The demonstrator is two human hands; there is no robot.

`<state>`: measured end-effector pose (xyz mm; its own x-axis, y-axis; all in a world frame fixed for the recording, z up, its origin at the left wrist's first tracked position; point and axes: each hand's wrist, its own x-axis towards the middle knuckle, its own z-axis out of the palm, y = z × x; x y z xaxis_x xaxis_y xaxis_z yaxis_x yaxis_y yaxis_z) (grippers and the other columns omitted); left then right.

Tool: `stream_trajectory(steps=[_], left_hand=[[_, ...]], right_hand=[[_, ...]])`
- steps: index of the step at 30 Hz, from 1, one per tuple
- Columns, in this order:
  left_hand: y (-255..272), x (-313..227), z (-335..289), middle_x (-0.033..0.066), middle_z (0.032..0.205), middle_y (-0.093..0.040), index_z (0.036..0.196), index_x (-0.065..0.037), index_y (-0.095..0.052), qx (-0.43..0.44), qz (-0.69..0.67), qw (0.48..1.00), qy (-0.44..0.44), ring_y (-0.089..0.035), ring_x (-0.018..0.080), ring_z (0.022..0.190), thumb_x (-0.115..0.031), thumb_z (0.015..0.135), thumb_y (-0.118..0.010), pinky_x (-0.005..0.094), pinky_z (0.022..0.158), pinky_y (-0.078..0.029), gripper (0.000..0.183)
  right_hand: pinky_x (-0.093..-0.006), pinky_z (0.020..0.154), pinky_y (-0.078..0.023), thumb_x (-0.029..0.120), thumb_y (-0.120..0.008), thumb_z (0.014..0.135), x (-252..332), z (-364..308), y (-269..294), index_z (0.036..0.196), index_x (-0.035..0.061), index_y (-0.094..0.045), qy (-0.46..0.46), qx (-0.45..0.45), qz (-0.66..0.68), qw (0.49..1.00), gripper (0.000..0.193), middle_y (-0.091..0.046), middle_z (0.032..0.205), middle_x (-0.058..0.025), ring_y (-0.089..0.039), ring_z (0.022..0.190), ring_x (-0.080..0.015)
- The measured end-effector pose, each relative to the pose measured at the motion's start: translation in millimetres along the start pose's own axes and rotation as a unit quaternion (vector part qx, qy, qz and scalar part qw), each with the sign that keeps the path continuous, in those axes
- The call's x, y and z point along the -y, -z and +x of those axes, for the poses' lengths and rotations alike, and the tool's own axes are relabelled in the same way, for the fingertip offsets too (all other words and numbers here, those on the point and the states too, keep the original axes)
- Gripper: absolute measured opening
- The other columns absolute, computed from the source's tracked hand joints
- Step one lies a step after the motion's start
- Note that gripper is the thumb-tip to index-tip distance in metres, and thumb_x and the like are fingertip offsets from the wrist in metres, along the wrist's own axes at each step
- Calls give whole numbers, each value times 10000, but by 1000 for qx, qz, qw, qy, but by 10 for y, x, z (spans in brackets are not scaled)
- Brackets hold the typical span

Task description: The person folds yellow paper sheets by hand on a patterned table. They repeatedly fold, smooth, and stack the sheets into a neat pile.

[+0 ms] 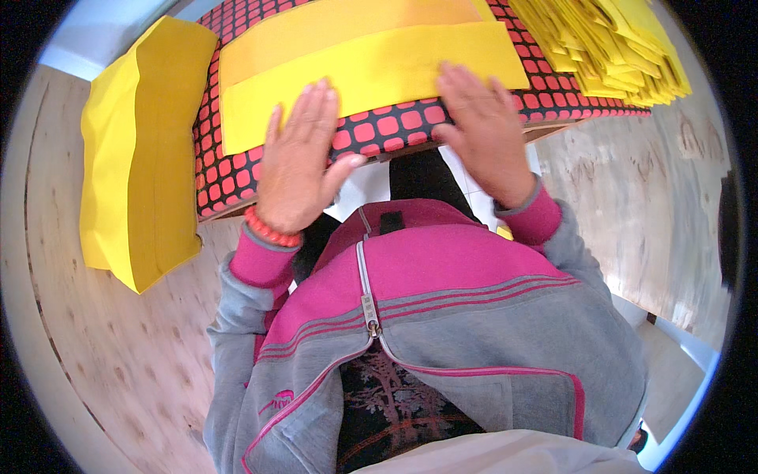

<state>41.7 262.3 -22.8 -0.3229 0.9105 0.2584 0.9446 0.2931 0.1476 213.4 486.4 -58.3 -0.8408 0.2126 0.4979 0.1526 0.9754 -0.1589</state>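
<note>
While left hand point(297, 170), right hand point(485, 138), both flat, touch yellow cloth point(379, 67), jacket point(497, 328) bears logo point(282, 399).

Text: none legible | grey-and-pink jacket point(505, 340): small pink emblem point(278, 399), lettering unclear | zip pull point(369, 310): marks too small

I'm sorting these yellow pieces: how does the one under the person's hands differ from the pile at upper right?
The yellow piece lies flat; the pile is many layers with ragged, uneven edges. The yellow piece lies mid-way along the patterned cover; the pile sits at its right end. Both are yellow.
</note>
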Motion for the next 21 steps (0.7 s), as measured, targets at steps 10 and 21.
stream_trajectory(steps=[10, 21], left_hand=[[265, 304, -66, 176, 1434, -541, 1378, -3, -528, -27, 88, 996, 16, -492, 319, 1354, -257, 923, -638, 601, 1180, -196, 532], [272, 281, 465, 99, 1068, -696, 1227, -47, -584, -23, 140, 986, -91, -683, 273, 1001, -50, 833, -591, 477, 1112, -408, 394]], right_hand=[[-504, 1154, -311, 317, -722, 892, -288, 57, 231, 1357, 21, -561, -17, -87, -13, 996, 574, -565, 1418, -172, -495, 1357, -340], [-436, 1023, -461, 166, -713, 853, -236, 479, 214, 1363, 25, -539, 77, -2, 86, 993, 557, -605, 1327, -191, -582, 1201, -371]])
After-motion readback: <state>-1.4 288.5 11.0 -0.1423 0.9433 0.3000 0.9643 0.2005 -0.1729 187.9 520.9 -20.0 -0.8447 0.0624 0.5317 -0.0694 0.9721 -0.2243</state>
